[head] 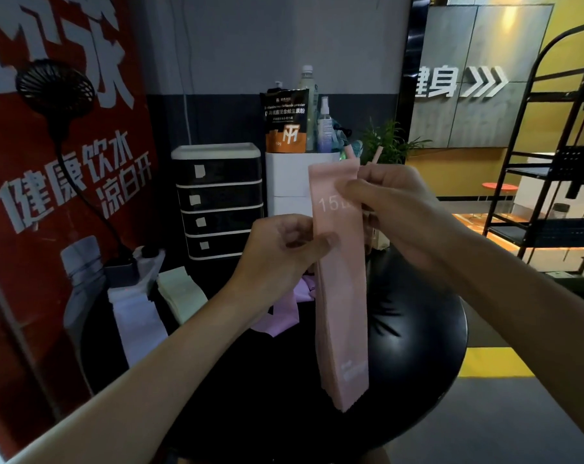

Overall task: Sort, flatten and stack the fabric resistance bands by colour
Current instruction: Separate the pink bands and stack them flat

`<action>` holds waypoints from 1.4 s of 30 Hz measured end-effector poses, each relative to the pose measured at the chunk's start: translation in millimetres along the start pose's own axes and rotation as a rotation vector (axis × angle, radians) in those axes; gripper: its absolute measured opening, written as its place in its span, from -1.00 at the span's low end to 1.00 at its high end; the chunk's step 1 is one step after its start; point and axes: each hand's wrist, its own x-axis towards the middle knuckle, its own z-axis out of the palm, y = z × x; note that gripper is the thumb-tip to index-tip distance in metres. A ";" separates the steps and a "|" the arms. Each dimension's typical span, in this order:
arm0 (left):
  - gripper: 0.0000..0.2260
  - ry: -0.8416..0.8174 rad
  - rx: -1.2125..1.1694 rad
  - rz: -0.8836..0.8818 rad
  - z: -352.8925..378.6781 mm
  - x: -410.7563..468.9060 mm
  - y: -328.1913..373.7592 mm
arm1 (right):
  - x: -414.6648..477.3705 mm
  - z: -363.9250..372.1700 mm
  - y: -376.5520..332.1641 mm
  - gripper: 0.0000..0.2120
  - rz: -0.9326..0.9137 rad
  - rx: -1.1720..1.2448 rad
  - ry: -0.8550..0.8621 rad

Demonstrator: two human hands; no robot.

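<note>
Head camera looks down at a long flat pink fabric band (341, 296) held straight up and down over a round shiny black table (418, 329). The left hand (284, 249) pinches the band's left edge partway down, thumb in front. The right hand (394, 209) pinches its right edge near the top, beside the white "15" print. The band's bottom edge hangs free over the near part of the table. On the left side lie a white stack of bands (136, 316) and, just beside it, a pale yellow stack (182, 293). Loose lilac bands (284, 313) lie crumpled behind the pink one. To the right, dark table top shows out to the round edge. A black drawer box (217, 202) stands far behind.
</note>
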 end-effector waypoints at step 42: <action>-0.78 -0.162 0.224 -0.182 5.9 -76.4 -131.9 | -93.8 11.2 107.8 -0.88 0.420 0.271 -0.034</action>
